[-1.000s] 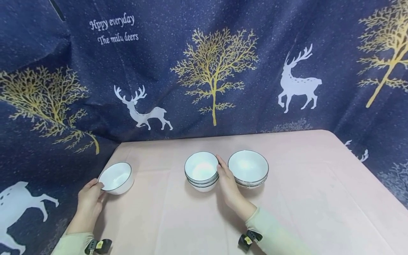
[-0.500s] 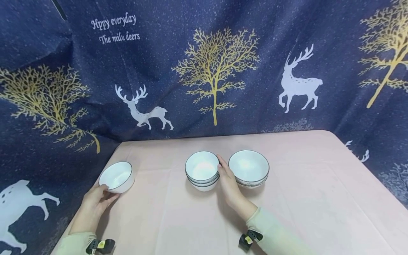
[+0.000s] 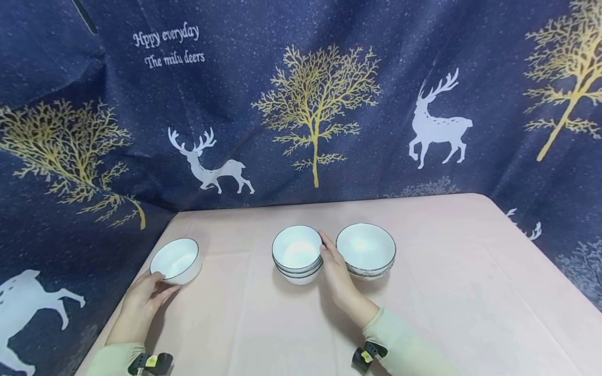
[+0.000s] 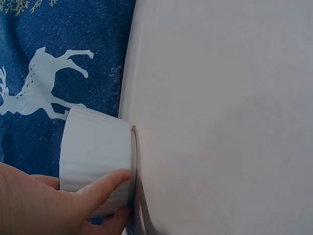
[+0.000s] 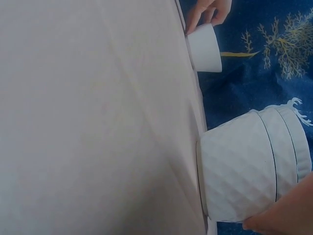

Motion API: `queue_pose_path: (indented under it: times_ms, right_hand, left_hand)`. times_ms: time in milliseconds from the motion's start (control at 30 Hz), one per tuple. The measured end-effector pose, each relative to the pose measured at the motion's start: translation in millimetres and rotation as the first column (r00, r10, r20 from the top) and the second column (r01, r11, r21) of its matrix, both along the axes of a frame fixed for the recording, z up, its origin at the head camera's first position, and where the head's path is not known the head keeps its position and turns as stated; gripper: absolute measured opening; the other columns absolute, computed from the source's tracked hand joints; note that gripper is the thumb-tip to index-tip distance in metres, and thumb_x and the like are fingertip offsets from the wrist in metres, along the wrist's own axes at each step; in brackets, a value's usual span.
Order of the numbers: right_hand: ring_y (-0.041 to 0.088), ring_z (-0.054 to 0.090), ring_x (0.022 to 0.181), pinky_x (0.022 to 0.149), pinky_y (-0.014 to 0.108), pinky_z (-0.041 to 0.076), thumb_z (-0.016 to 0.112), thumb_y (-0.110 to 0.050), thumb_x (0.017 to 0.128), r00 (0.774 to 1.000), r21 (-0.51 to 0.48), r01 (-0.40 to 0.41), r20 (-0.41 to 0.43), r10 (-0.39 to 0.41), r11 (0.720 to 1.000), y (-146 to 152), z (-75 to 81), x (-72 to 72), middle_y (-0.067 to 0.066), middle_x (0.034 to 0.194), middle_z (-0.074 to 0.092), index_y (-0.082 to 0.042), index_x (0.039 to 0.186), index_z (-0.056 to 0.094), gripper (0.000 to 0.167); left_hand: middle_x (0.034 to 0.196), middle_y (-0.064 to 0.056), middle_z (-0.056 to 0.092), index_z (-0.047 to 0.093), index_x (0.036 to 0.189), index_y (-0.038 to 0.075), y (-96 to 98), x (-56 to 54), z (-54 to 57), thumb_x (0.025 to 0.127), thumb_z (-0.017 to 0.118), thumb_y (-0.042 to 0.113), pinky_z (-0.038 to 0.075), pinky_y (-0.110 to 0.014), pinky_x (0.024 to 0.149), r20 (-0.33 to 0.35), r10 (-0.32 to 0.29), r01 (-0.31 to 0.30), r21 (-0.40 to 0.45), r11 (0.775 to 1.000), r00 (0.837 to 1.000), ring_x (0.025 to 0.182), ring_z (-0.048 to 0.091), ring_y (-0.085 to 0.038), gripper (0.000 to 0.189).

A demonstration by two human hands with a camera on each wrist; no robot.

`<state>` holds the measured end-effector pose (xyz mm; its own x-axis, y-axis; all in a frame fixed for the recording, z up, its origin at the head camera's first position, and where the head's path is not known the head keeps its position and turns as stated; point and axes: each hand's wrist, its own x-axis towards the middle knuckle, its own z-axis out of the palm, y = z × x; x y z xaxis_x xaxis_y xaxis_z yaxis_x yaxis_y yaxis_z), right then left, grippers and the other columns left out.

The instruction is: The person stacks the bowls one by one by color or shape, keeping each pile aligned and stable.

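Observation:
At the left of the table, my left hand (image 3: 141,300) holds a single white bowl (image 3: 176,261) with a thin dark rim. The thumb lies at the near rim and the other fingers reach low along its wall. In the left wrist view, the bowl's side (image 4: 98,147) shows fine ribs, and one finger lies along it near the base. My right hand (image 3: 337,271) rests against the right side of the middle stack of bowls (image 3: 297,250), fingers extended. Diamond-textured walls show on this stack (image 5: 239,166) in the right wrist view.
A second stack of wider white bowls (image 3: 367,248) stands just right of my right hand. A pale pink cloth (image 3: 263,329) covers the table. Behind and to the left hangs a dark blue curtain (image 3: 282,21) printed with deer and trees.
The left bowl has shifted slightly right. My left hand has turned from its left side to its near side, fingers now lower on it. The right hand and both stacks stay put.

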<state>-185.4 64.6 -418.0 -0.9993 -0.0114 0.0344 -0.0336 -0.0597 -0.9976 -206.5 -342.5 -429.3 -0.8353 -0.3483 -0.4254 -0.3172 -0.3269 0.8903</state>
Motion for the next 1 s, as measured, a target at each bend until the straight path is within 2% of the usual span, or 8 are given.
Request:
queue_pose_path:
  times_ms: [167,200,267,433,500,633,767,1000]
  right_hand:
    - [0.028,0.012,0.146,0.123,0.046,0.007,0.030,-0.017,0.105,1.000,-0.007,-0.003,-0.004,0.003,1.000,0,0.6,-0.2,0.009,0.158,0.021,-0.009,0.152,0.026,0.048]
    - [0.028,0.012,0.146,0.123,0.046,0.007,0.030,-0.017,0.104,1.000,-0.005,-0.003,-0.006,0.003,1.000,0,0.5,-0.2,0.009,0.158,0.021,-0.008,0.152,0.027,0.048]
    - [0.028,0.012,0.146,0.123,0.046,0.007,0.031,-0.017,0.104,1.000,-0.001,0.000,-0.008,0.000,1.000,0,0.2,-0.7,0.009,0.158,0.022,-0.009,0.152,0.027,0.048]
    - [0.028,0.012,0.146,0.123,0.046,0.008,0.031,-0.017,0.104,1.000,0.002,0.004,-0.013,-0.004,1.000,0,-0.2,-2.0,0.010,0.158,0.022,-0.008,0.151,0.028,0.048]
    - [0.028,0.012,0.146,0.123,0.045,0.008,0.030,-0.017,0.104,1.000,-0.001,0.003,-0.015,-0.003,1.000,0,-0.3,-2.3,0.010,0.158,0.021,-0.008,0.151,0.027,0.048]
    - [0.029,0.012,0.146,0.123,0.046,0.008,0.030,-0.017,0.104,1.000,-0.001,0.003,-0.020,-0.003,1.000,0,-0.5,-2.7,0.010,0.158,0.021,-0.007,0.151,0.027,0.048]
    - [0.028,0.013,0.146,0.123,0.046,0.009,0.029,-0.017,0.104,1.000,0.007,0.000,-0.009,0.000,1.000,0,-1.1,-1.9,0.009,0.158,0.021,-0.008,0.152,0.027,0.048]
    - [0.026,0.014,0.146,0.123,0.044,0.010,0.030,-0.019,0.104,1.000,0.004,0.001,0.004,-0.001,1.000,0,-3.3,-1.5,0.008,0.158,0.022,-0.010,0.152,0.027,0.049]
  left_hand:
    - [0.158,-0.018,-0.004,-0.004,0.155,0.016,10.0,4.5,14.3,0.095,0.035,0.003,0.047,-0.038,0.103,0.004,0.005,-0.005,0.012,1.000,1.000,0.143,0.015,-0.033,0.072]
    - [0.158,-0.018,0.001,-0.002,0.155,0.016,6.9,3.8,10.8,0.095,0.038,0.003,0.049,-0.037,0.101,-0.001,-0.003,0.003,0.014,1.000,1.000,0.139,0.028,-0.033,0.073]
    - [0.158,-0.017,0.002,-0.001,0.155,0.016,7.1,5.3,10.4,0.095,0.039,0.004,0.051,-0.035,0.100,-0.007,-0.022,0.022,-0.001,1.000,1.000,0.138,0.031,-0.032,0.073]
    - [0.158,-0.013,0.003,0.007,0.156,0.023,-7.7,-3.5,-9.7,0.095,0.051,0.008,0.052,-0.036,0.099,-0.081,-0.058,0.064,0.071,0.995,0.995,0.140,0.030,-0.027,0.077]
    - [0.158,-0.011,0.006,0.011,0.155,0.026,-14.2,-9.0,-18.6,0.094,0.057,0.011,0.052,-0.036,0.098,-0.106,-0.074,0.084,0.091,0.992,0.992,0.134,0.038,-0.023,0.079]
    - [0.158,-0.011,0.011,0.012,0.155,0.022,-5.0,-8.0,-10.1,0.095,0.059,0.013,0.051,-0.036,0.100,-0.133,-0.140,0.144,0.022,0.989,0.981,0.123,0.049,-0.017,0.077]
    - [0.159,-0.010,0.011,0.013,0.155,0.019,11.3,-5.1,3.6,0.095,0.056,0.010,0.052,-0.033,0.100,-0.128,-0.177,0.176,-0.024,0.984,0.976,0.130,0.044,-0.021,0.075]
    - [0.157,-0.013,0.017,0.021,0.154,0.016,35.5,5.6,27.4,0.093,0.061,0.008,0.050,-0.036,0.101,-0.203,-0.244,0.250,0.002,0.968,0.948,0.119,0.054,-0.020,0.074]
